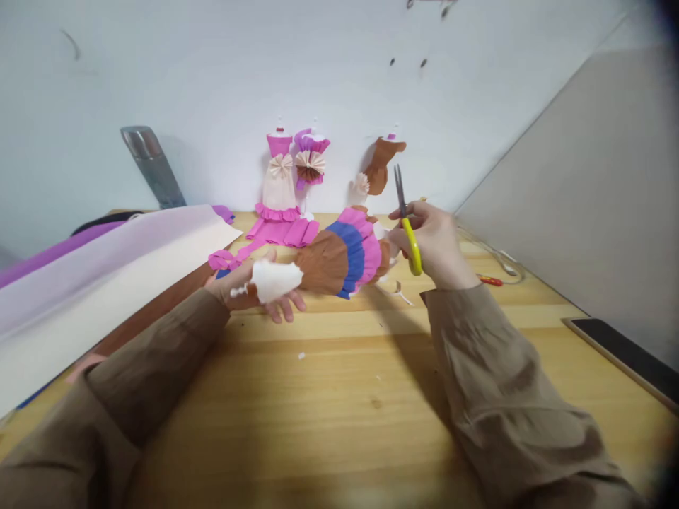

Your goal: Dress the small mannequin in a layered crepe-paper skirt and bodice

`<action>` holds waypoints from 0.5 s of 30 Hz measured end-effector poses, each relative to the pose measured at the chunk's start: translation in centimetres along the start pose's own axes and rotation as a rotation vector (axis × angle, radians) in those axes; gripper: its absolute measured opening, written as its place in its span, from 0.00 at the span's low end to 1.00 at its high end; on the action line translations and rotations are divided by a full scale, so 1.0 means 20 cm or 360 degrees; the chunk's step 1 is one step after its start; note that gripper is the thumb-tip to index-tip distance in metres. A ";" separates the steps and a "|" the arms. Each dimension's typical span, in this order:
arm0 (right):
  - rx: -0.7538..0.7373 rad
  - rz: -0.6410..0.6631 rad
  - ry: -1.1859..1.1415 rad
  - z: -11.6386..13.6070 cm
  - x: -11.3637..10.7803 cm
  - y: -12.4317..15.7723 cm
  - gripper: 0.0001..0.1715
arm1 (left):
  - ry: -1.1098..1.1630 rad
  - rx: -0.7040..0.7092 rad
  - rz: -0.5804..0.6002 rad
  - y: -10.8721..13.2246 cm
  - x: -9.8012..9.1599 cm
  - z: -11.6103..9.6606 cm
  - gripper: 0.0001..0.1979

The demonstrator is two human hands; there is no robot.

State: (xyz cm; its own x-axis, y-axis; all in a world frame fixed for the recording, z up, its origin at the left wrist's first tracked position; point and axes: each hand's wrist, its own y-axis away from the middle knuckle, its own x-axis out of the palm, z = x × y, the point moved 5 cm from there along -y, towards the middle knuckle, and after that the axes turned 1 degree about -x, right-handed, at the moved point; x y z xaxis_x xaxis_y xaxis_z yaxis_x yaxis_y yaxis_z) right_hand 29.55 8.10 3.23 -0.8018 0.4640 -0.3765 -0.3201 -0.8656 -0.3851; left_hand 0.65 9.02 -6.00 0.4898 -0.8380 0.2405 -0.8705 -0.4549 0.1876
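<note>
My left hand (249,286) holds a paper doll dress (339,254) by its white top, with the brown, blue and pink ruffled skirt pointing right. My right hand (432,244) is closed on yellow-handled scissors (406,219), blades pointing up, right beside the skirt's pink hem. Both arms wear brown sleeves and rest over the wooden table (339,396).
Paper dresses on small stands (291,170) and a brown one (382,162) lean by the white wall. Pink paper pieces (276,233) lie behind. Rolled cream and purple paper sheets (95,283) fill the left. A dark phone (626,357) lies at right, a red-handled tool (491,281) near it.
</note>
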 end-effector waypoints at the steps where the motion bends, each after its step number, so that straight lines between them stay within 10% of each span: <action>1: -0.0078 0.0024 0.0126 0.03 0.00 0.01 0.15 | -0.0036 -0.0086 0.0032 0.02 0.00 -0.01 0.45; 6: -0.0322 0.0085 0.0630 0.17 0.04 0.09 0.12 | -0.0444 -0.0358 0.0241 0.07 0.13 -0.05 0.35; 9: -0.0344 0.0044 0.0700 0.20 0.05 0.11 0.11 | -0.0581 -0.0495 0.0003 0.03 0.20 -0.04 0.23; 15: -0.0343 -0.0017 -0.0050 0.20 0.00 0.10 0.12 | -0.0286 -0.0399 -0.0293 -0.01 0.24 -0.01 0.18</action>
State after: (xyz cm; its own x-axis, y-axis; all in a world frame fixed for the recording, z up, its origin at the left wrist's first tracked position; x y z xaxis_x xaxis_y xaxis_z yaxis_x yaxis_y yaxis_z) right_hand 26.90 5.51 5.91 -0.8153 0.4640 -0.3464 -0.2160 -0.7987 -0.5615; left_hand 3.11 5.15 -4.76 0.6014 -0.7988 0.0137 -0.7189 -0.5337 0.4454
